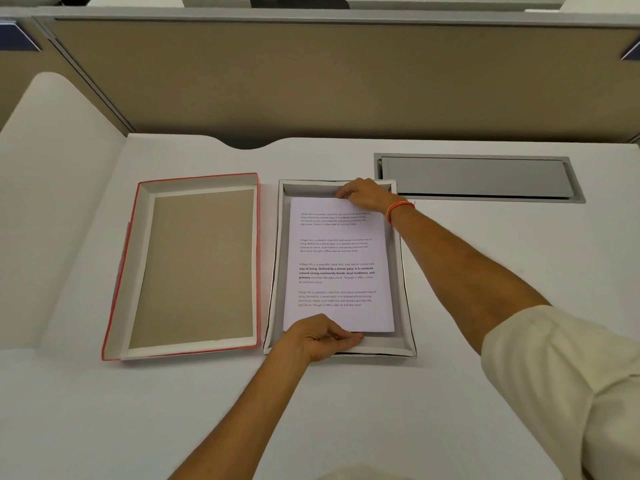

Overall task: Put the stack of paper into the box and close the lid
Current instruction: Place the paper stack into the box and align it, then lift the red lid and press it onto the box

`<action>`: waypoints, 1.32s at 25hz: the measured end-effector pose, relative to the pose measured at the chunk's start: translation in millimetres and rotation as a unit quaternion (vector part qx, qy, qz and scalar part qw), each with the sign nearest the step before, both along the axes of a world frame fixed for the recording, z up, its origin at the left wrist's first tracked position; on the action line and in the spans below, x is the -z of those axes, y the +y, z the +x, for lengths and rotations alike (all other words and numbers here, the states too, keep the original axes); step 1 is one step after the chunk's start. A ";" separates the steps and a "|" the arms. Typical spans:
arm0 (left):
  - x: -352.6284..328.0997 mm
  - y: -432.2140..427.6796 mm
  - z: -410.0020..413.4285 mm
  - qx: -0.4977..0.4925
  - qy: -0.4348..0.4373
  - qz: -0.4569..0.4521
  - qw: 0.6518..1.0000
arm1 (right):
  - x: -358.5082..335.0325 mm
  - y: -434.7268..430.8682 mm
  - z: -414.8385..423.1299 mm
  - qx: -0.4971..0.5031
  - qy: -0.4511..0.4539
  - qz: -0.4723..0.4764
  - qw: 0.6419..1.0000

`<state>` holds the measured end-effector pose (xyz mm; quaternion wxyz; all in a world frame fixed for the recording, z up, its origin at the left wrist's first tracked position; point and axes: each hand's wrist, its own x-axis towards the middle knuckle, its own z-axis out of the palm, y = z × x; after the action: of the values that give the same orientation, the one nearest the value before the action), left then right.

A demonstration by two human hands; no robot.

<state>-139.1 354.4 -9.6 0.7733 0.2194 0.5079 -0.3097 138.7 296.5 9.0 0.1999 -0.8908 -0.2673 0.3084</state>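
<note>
Your left hand (322, 336) pinches the paper's (337, 265) near edge, your right hand (363, 197) its far edge, inside the box (277, 271); lid (194, 268) lies open beside it.

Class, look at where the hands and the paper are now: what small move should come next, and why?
Probably let go of the paper stack. It already lies inside the box, with the left hand on its near edge and the right hand on its far edge. The lid lies open-side up beside the box, waiting to go on.
</note>
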 end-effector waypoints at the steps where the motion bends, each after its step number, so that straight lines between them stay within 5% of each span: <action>1: -1.1 -0.1 -0.6 0.003 -0.003 0.001 1.000 | -0.1 -0.3 -0.8 -0.001 -0.001 -0.002 1.000; 8: -20.5 -3.7 -2.4 0.005 -0.022 0.002 1.000 | -6.1 -3.7 -4.0 0.007 0.002 0.011 1.000; 14: -64.1 15.7 -10.8 0.013 -0.130 -0.040 0.991 | -26.4 -9.8 -16.7 0.031 0.005 0.053 0.998; 20: -86.4 110.0 -5.4 0.024 -0.232 0.190 0.954 | -48.7 8.9 -67.0 0.081 0.044 0.211 0.973; 24: -76.0 187.4 -19.8 0.021 -0.241 0.427 0.871 | -41.5 46.2 -113.7 0.074 0.103 0.249 0.960; 28: -50.3 253.1 -45.4 0.058 -0.126 0.696 0.704 | -25.5 85.4 -154.3 0.077 0.150 0.256 0.952; 33: -27.1 300.3 -67.8 0.107 -0.073 0.786 0.605 | -5.3 119.3 -188.3 0.176 0.171 0.270 0.931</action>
<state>-206.9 654.7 17.5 0.2994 0.8174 0.4704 0.1448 -49.6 415.9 14.4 0.5266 -0.7697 -0.1411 0.3322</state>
